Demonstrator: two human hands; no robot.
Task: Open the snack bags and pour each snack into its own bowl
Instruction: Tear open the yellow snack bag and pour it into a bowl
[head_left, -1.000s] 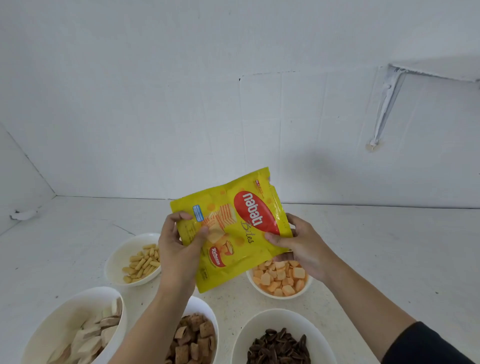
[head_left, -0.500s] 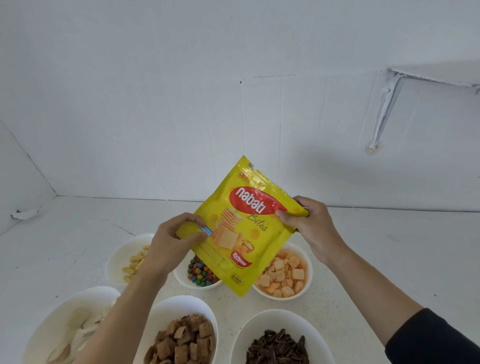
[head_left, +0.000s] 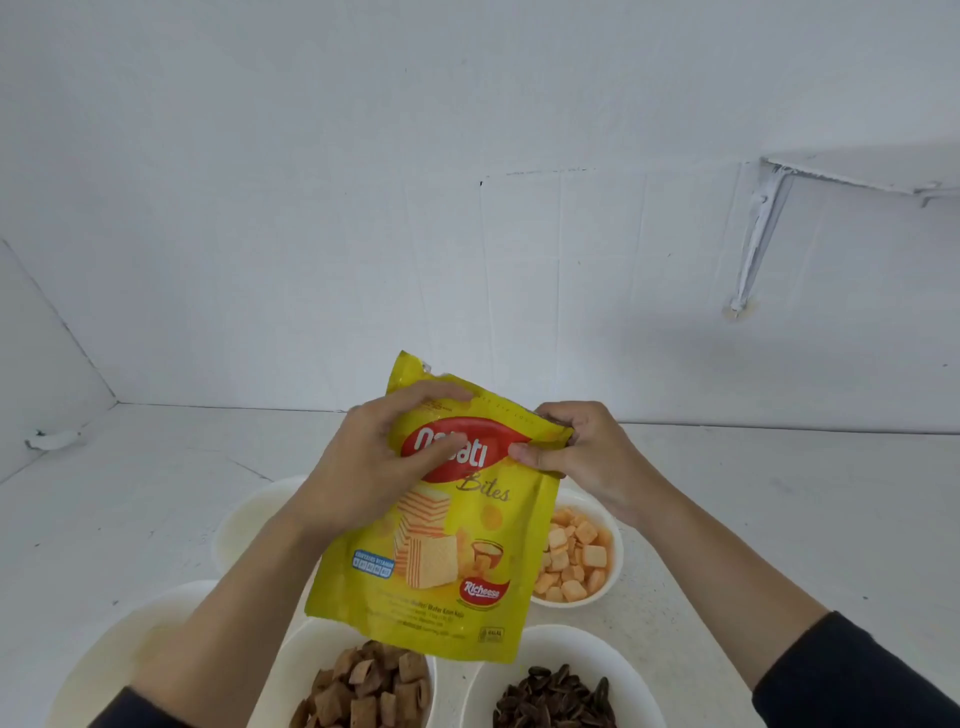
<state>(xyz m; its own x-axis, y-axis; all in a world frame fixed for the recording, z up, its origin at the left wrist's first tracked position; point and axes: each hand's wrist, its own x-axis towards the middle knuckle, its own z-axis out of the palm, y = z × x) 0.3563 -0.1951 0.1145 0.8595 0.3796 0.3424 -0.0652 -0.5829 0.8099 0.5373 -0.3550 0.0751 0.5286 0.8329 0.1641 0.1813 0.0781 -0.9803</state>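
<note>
Upright and in mid-air, one yellow Nabati Bites bag (head_left: 457, 566) hangs over the middle of a cluster of bowls, with its printed front facing the camera. Two hands hold it near the top. The left hand (head_left: 363, 467) has its grip curled round the bag's upper left, fingers lying across the red logo. The right hand (head_left: 587, 457) has its grip pinching the upper right corner.

Five white bowls show around the bag on the white surface (head_left: 779, 519):
- At 4 o'clock, a bowl of orange squares (head_left: 617, 556).
- At 5 o'clock, a bowl of dark seeds (head_left: 623, 670).
- At 7 o'clock, a bowl of brown pillow pieces (head_left: 306, 649).
- At 9 o'clock, a small bowl (head_left: 244, 519), half hidden by the left forearm.
- At 8 o'clock, a large bowl (head_left: 119, 639); I cannot tell the contents of these last two.
</note>
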